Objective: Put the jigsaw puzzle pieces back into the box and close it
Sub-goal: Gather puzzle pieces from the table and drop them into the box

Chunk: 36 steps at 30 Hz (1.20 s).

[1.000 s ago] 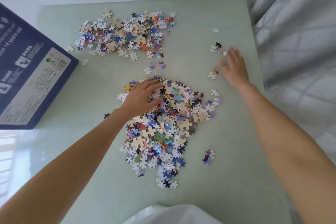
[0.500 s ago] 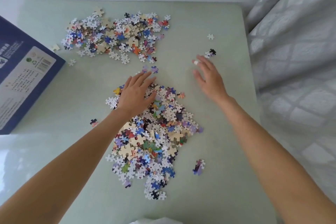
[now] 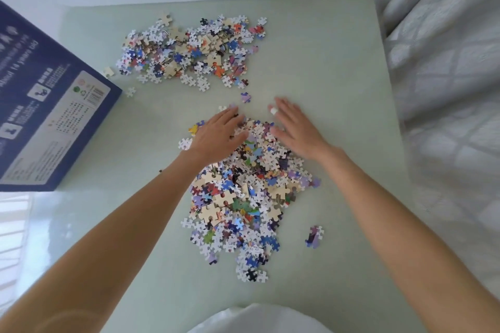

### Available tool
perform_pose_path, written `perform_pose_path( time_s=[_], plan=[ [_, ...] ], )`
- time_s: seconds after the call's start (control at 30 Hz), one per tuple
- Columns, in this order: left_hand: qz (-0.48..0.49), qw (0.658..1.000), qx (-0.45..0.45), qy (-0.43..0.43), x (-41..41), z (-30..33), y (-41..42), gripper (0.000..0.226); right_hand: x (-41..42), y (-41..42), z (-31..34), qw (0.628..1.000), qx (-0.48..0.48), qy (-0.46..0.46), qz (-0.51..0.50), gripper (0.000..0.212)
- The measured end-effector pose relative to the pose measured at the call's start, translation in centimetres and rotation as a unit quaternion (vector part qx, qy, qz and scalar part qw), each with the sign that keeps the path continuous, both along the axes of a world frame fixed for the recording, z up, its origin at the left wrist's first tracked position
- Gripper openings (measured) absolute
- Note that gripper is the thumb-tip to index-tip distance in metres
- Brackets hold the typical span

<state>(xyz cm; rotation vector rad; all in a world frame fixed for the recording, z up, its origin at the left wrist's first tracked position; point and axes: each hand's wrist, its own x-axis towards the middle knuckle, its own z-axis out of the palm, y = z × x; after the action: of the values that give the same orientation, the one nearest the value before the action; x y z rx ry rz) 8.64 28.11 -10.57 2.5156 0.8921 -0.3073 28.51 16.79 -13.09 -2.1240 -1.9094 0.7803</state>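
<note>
A large heap of jigsaw pieces (image 3: 243, 197) lies in the middle of the pale green table (image 3: 338, 76). My left hand (image 3: 219, 135) rests flat on the heap's far left side, fingers straight. My right hand (image 3: 296, 128) lies flat at the heap's far right side, fingers spread. A second heap of pieces (image 3: 189, 51) is spread farther back. The dark blue puzzle box (image 3: 46, 105) stands at the left edge, its printed side showing. Stray pieces lie apart: a purple one (image 3: 245, 97) beyond my fingers, a small clump (image 3: 313, 236) at the near right.
A quilted white bedcover (image 3: 446, 89) runs along the table's right side. A white wall borders the far edge. Two loose pieces (image 3: 108, 71) lie near the box's corner. White cloth (image 3: 257, 319) shows at the bottom edge.
My right hand has swept left from the table's right side to the near heap, bringing stray pieces with it. My left hand has stayed on the heap.
</note>
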Motion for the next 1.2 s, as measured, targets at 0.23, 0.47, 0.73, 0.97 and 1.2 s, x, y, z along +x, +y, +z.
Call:
perform_pose_path(
  time_s=[0.23,0.47,0.73,0.97,1.2],
  plan=[
    [0.027,0.999,-0.021,-0.002,-5.6,2.0,-5.4,0.062,-9.9,-8.8,1.3,0.988,-0.005,0.113,-0.104,0.071],
    [0.083,0.996,-0.019,-0.036,-9.8,4.4,-9.7,0.066,-12.4,-9.9,2.9,0.991,-0.015,0.005,-0.131,0.098],
    [0.089,0.995,-0.004,0.040,-10.3,3.0,-9.1,0.096,-15.3,-7.5,3.3,0.984,-0.056,-0.084,-0.146,0.105],
    [0.130,0.991,-0.035,0.004,-10.3,2.9,-8.3,0.074,-16.1,-6.4,3.4,0.981,-0.030,0.022,-0.191,0.075],
    [0.170,0.982,-0.021,-0.083,-11.6,3.3,-7.9,0.040,-15.8,-6.5,4.1,0.980,0.010,0.034,-0.195,0.059]
  ],
)
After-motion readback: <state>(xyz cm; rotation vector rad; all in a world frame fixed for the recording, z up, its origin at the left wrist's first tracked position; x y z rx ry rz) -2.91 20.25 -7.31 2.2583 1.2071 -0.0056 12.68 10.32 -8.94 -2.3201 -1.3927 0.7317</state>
